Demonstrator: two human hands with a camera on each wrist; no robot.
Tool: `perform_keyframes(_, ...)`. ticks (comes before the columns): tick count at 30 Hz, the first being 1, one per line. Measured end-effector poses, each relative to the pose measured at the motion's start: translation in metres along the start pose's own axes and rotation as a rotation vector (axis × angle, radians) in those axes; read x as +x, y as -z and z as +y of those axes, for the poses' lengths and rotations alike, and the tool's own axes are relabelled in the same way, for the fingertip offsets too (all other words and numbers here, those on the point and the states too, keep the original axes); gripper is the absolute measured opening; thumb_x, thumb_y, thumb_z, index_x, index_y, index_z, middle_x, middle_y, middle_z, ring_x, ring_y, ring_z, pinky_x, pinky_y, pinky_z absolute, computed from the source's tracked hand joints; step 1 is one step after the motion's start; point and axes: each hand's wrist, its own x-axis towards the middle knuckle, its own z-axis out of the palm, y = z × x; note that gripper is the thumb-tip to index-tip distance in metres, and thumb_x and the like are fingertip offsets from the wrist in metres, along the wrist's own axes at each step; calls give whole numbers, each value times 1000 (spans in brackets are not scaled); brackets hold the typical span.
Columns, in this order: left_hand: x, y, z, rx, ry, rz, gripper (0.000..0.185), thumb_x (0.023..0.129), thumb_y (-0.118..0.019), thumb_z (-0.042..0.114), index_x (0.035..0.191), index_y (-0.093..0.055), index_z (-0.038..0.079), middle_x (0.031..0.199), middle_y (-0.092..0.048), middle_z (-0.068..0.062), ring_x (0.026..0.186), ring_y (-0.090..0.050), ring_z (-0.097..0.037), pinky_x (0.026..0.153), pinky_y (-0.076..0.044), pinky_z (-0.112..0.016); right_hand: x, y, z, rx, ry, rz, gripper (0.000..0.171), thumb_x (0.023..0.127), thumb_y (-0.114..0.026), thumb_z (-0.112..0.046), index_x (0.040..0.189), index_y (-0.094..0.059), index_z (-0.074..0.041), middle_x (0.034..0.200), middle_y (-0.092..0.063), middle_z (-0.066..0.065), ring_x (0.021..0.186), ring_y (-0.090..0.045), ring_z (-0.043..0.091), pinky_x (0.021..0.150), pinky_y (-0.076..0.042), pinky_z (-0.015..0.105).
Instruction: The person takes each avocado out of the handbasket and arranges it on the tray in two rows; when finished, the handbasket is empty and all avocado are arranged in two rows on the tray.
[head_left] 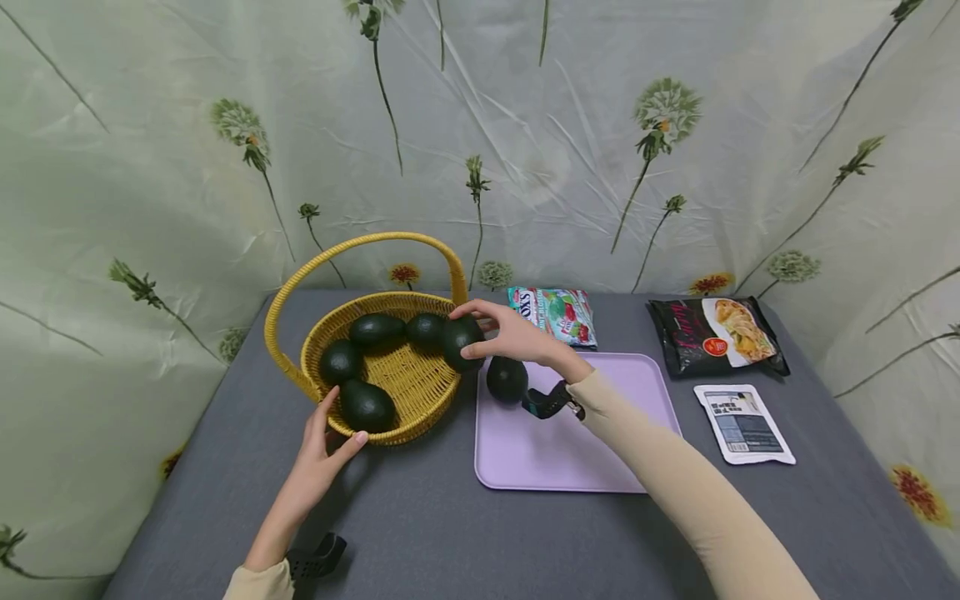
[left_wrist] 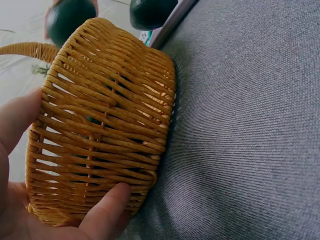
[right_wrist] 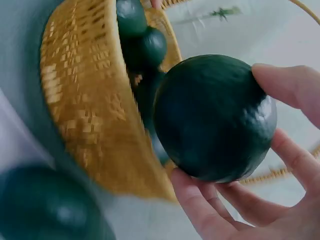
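Your right hand [head_left: 508, 332] has an avocado [head_left: 458, 342] pinched between thumb and fingers, up at the right rim of the yellow wicker basket [head_left: 408, 383]; your left hand [head_left: 317, 458] is on the near-left side of that basket, gripping it with the thumb on the outer wall and another finger up at the rim; you've got four other avocados [head_left: 367, 407] sitting inside, bunched round the back and left; one more, the loose avocado [head_left: 507, 381], is on the lilac tray [head_left: 555, 454] just under your right wrist; behind the tray there's a colourful snack bag [head_left: 562, 315]; off to your right, a black food packet [head_left: 716, 337] and a white pouch [head_left: 745, 423]
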Motion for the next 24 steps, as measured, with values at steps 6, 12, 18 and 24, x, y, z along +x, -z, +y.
perform_keyframes(6, 0, 0, 0, 0, 4, -3, 82, 96, -60, 22, 155, -2, 14, 153, 3, -27, 138, -6, -46, 102, -18, -65, -38, 34, 14, 16, -96, 98, 51, 86, -72, -18, 134, -53, -15, 137, -45, 9, 120, -47, 33, 87, -46, 45)
perform_keyframes(12, 0, 0, -1, -4, 2, -3, 83, 96, -60, 22, 155, -2, 15, 152, 2, -26, 138, -6, -46, 102, -18, -65, -73, 53, 41, -27, -167, 163, 52, 85, -72, -17, 133, -53, -10, 133, -49, 17, 113, -54, 35, 85, -46, 43)
perform_keyframes(18, -1, 1, -1, -6, 6, -3, 83, 96, -60, 23, 155, -2, 16, 152, 3, -27, 138, -6, -47, 102, -17, -66, -99, 55, 72, -88, -220, 182, 52, 85, -73, -18, 132, -53, -6, 131, -51, 21, 119, -49, 40, 94, -39, 52)
perform_keyframes(24, 0, 0, -1, -12, 5, -6, 83, 96, -60, 23, 155, -2, 16, 152, 3, -27, 138, -6, -47, 102, -17, -66, -110, 51, 87, -71, -246, 172, 51, 85, -72, -16, 131, -52, -3, 127, -52, 24, 111, -54, 39, 89, -43, 47)
